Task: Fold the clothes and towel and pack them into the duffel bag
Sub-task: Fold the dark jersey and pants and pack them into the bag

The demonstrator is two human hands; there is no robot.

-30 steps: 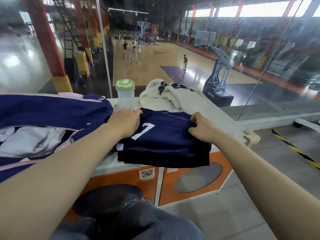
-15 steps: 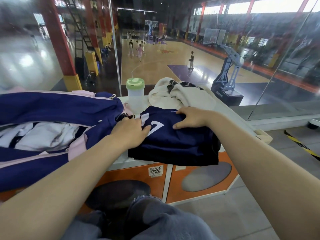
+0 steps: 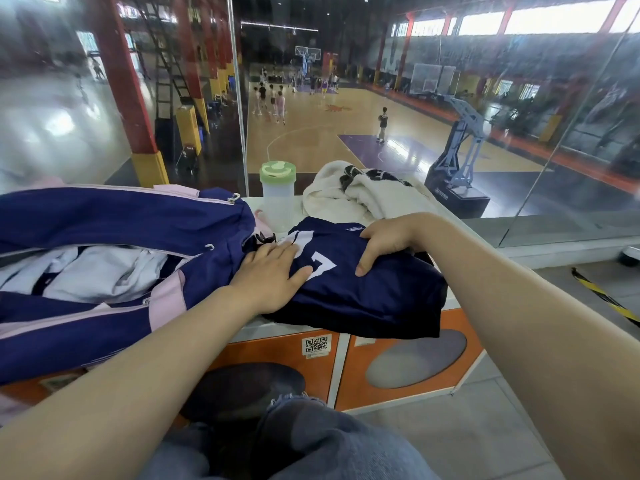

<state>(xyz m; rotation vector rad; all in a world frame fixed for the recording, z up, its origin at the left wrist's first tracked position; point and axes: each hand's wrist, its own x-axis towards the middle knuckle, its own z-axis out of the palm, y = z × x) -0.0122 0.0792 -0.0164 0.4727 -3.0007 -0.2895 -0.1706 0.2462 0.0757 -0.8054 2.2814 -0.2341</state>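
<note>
Where fists bunched it before: left hand (image 3: pixel 273 277) now flat, right hand (image 3: pixel 381 242) clutching jersey (image 3: pixel 367 292).

Daylit hall, seen wide-angle

High windows (image 3: pixel 554 19) blaze overexposed; glare streaks the glass panel (image 3: pixel 52 126); edges bow, distance soft, foreground evenly lit.

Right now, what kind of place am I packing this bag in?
Most likely a spectator area overlooking an indoor basketball gym. Through the glass wall you can see a wooden court with players, and a portable hoop stand at its edge.
</note>
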